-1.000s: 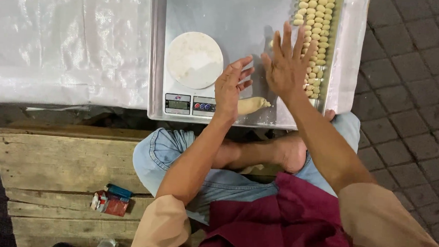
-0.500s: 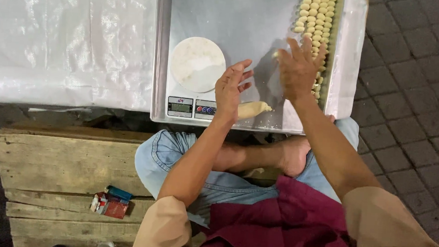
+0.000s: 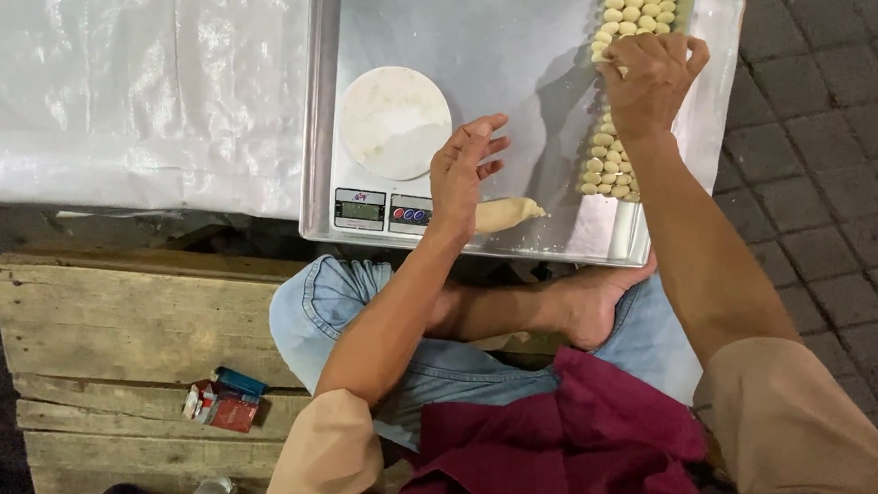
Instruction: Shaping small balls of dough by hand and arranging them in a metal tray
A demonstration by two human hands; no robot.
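A metal tray lies in front of me. My left hand rests flat on a roll of pale dough near the tray's front edge, fingers spread. My right hand reaches to the tray's right side and curls its fingers over rows of small dough balls; whether it holds one I cannot tell. A small digital scale with a round white plate sits at the tray's left, beside my left hand.
White plastic sheeting covers the surface left of the tray. I sit cross-legged on wooden planks. A small red and blue packet lies on the planks. Paving stones are on the right.
My right hand has moved from the tray's middle, fingers spread, to the right onto the dough balls and curled. The left hand stays on the dough roll.
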